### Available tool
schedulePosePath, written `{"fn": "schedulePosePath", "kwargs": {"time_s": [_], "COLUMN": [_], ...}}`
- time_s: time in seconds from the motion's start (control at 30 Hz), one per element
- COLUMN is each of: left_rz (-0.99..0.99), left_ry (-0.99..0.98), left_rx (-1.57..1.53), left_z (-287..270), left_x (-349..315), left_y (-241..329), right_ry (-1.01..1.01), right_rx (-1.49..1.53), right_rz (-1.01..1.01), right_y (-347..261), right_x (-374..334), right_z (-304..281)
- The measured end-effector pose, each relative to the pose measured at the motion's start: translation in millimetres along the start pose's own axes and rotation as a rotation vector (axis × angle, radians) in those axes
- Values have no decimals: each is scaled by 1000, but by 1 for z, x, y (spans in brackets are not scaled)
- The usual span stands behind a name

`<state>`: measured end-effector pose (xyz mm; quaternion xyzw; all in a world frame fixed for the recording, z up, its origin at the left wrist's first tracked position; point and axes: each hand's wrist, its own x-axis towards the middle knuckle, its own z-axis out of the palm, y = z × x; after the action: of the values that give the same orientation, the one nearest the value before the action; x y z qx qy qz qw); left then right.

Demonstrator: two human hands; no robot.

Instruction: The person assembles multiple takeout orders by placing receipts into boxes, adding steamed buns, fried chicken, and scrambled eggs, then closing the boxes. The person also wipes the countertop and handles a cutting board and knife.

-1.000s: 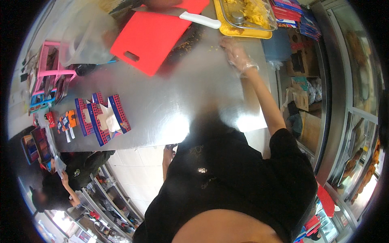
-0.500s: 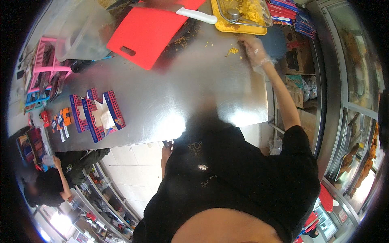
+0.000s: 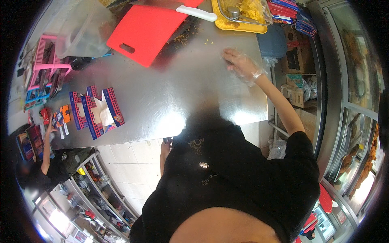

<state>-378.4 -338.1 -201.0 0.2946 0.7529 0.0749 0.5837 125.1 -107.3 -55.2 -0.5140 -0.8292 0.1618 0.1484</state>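
My right hand (image 3: 242,67), in a clear plastic glove, is low over the steel table (image 3: 158,91), with its bent fingers a little apart and pointing left. A few yellow crumbs (image 3: 208,41) lie just beyond it; whatever is under the palm is hidden. Down by the table's front edge, my left hand (image 3: 165,149) is closed round a small dark object (image 3: 167,140), mostly covered by my shirt. Farther away are a red cutting board (image 3: 142,36) with a white-handled knife (image 3: 197,13) across it, and a yellow tray (image 3: 239,28) with a metal pan (image 3: 221,10) of yellow shredded food.
Open patterned cartons (image 3: 95,117) stand on the left of the table. Behind them are a pink basket (image 3: 50,67) and a large clear tub (image 3: 83,32). Folded cartons (image 3: 283,14) are stacked at the far right. A co-worker's arm (image 3: 46,148) reaches in at the left.
My right hand has moved left and nearer to me, over the spot where a yellow crumb pile lay; that pile no longer shows. The co-worker's arm has moved up toward the table.
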Motion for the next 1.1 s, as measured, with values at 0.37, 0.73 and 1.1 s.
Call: {"fn": "schedulePosePath", "kwargs": {"time_s": [0.37, 0.73, 1.1], "left_rz": [2, 20, -2], "left_ry": [-8, -11, -7], "left_rx": [10, 14, 15], "left_z": [-3, -10, -24], "left_x": [7, 10, 7], "left_y": [1, 2, -11], "right_ry": [4, 789, 741], "right_rx": [-76, 765, 237], "right_rz": [184, 1052, 1011], "right_y": [-15, 66, 136], "right_x": [-42, -12, 7], "right_z": [-20, -30, -46]}}
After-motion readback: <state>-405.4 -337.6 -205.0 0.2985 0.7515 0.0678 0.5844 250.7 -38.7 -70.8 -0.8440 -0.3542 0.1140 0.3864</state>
